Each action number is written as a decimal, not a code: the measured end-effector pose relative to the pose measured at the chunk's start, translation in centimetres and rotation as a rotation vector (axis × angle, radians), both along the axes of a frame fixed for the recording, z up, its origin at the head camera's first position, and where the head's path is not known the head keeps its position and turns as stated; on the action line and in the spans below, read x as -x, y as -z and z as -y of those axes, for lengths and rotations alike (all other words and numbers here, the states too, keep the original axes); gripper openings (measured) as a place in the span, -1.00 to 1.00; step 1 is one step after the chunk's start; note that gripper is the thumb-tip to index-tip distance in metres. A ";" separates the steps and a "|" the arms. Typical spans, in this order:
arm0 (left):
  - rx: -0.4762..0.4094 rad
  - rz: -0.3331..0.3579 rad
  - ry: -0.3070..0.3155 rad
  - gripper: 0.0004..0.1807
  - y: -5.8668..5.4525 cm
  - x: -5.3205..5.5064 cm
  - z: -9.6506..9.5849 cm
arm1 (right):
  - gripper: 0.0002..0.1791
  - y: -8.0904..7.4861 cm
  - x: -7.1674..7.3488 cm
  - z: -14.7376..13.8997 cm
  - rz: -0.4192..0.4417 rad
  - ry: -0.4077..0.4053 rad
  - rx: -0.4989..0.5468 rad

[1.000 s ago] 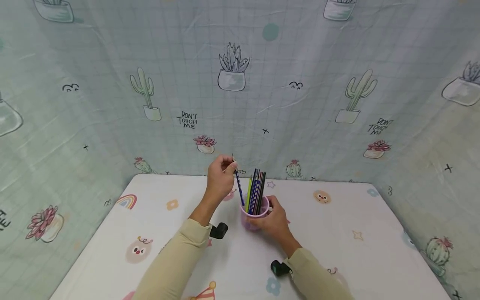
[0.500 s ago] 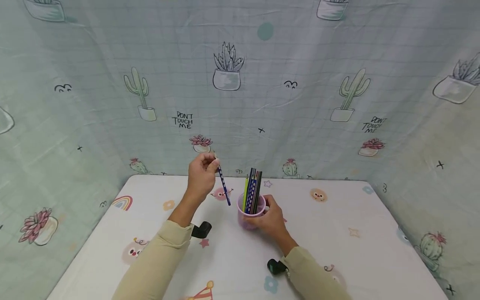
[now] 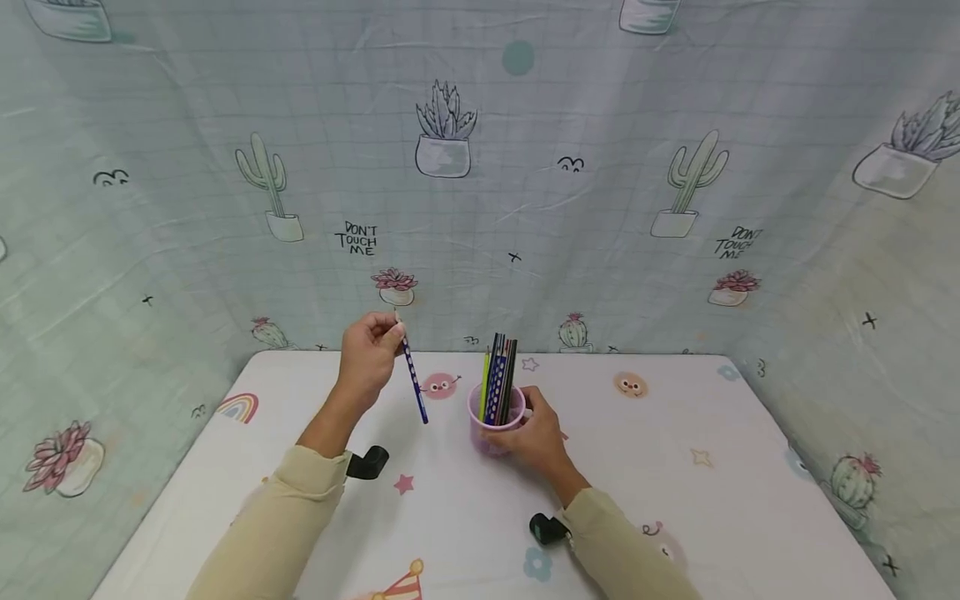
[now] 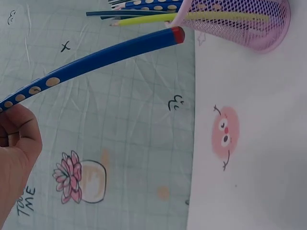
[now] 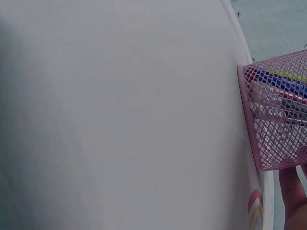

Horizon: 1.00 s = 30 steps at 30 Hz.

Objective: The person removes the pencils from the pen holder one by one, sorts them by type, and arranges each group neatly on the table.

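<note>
My left hand (image 3: 367, 360) pinches a blue pencil (image 3: 415, 379) with pale dots near its upper, pointed end. The pencil hangs tilted above the table, its lower end apart from the cup. In the left wrist view that blue end carries a red tip (image 4: 179, 35). My right hand (image 3: 536, 435) holds a pink mesh pencil cup (image 3: 487, 437) round its side, fingers and thumb about it. Upright in the cup stand a yellow-green pencil (image 3: 483, 387), a dotted blue pencil (image 3: 495, 392) and several dark pencils (image 3: 510, 379). The right wrist view shows the cup's mesh wall (image 5: 278, 139) and its base on the table.
A white table (image 3: 637, 483) with printed cartoon figures lies under both hands. Behind it hangs a pale grey-green cloth (image 3: 600, 275) printed with potted plants, with more cloth at both sides. A black wrist device (image 3: 367, 462) sits at the left cuff, another (image 3: 547, 529) at the right.
My left hand has drawn the blue pencil out of the cup and carried it left, away from it. My right hand still holds the cup. The head view has shifted slightly.
</note>
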State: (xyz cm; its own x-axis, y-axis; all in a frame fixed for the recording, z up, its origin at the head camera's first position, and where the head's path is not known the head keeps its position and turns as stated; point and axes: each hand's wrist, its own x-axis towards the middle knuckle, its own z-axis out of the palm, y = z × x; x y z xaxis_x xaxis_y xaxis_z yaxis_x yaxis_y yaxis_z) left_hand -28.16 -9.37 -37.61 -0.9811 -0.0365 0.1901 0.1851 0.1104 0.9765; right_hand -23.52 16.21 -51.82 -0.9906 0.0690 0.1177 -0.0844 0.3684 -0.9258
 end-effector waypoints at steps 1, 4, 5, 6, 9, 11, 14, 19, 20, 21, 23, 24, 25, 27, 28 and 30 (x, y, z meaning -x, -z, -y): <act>-0.005 0.010 0.000 -0.82 0.0 0.0 0.3 | -0.10 -0.1 0.0 0.1 0.002 -0.003 0.003; -0.017 0.042 0.006 -0.82 0.2 -0.1 1.1 | -0.10 -0.2 -0.1 0.3 0.012 0.001 0.003; -0.024 0.056 0.010 -0.82 0.3 -0.1 1.4 | -0.10 -0.2 -0.1 0.3 0.020 0.002 0.006; -0.030 0.070 0.015 -0.81 0.4 -0.1 1.6 | -0.10 -0.2 -0.1 0.2 0.023 0.003 0.002; -0.037 0.109 0.028 -0.82 0.7 -0.1 2.4 | -0.12 -0.2 -0.1 0.1 0.025 0.005 -0.005; -0.031 0.130 0.034 -0.80 0.9 -0.1 3.0 | -0.12 -0.1 0.0 0.1 0.023 0.004 -0.008; -0.003 0.152 0.028 -0.77 1.3 -0.1 3.8 | -0.12 -0.2 0.1 0.1 0.022 0.007 -0.007; 0.044 0.191 0.032 -0.73 2.1 0.1 5.2 | -0.12 -0.4 0.2 0.3 0.032 0.018 -0.005; 0.057 0.201 0.034 -0.73 2.3 0.1 5.5 | -0.12 -0.4 0.2 0.3 0.031 0.017 -0.004; 0.062 0.213 0.037 -0.71 2.4 0.1 5.7 | -0.12 -0.4 0.2 0.3 0.031 0.016 -0.007; 0.078 0.234 0.044 -0.68 2.6 0.0 6.1 | -0.12 -0.4 0.1 0.4 0.030 0.012 -0.004; 0.087 0.243 0.047 -0.67 2.8 0.0 6.3 | -0.12 -0.4 0.1 0.4 0.031 0.010 -0.004; 0.093 0.249 0.051 -0.67 2.9 -0.1 6.5 | -0.12 -0.4 0.1 0.4 0.032 0.010 -0.003; 0.098 0.256 0.058 -0.67 3.0 -0.1 6.7 | -0.11 -0.3 0.1 0.4 0.035 0.013 -0.007; 0.097 0.259 0.060 -0.68 3.1 -0.1 6.8 | -0.11 -0.3 0.1 0.4 0.038 0.015 -0.010; 0.091 0.272 0.062 -0.69 3.3 -0.2 7.1 | -0.11 -0.3 0.1 0.3 0.041 0.016 -0.005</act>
State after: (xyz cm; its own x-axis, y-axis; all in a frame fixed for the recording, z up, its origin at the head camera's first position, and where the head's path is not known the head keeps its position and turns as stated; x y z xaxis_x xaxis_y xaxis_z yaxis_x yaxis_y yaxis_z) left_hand -27.95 -16.42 -40.89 -0.9963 0.0302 -0.0800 -0.0726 0.1969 0.9777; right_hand -23.58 15.88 -51.50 -0.9934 0.0845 0.0777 -0.0406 0.3744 -0.9264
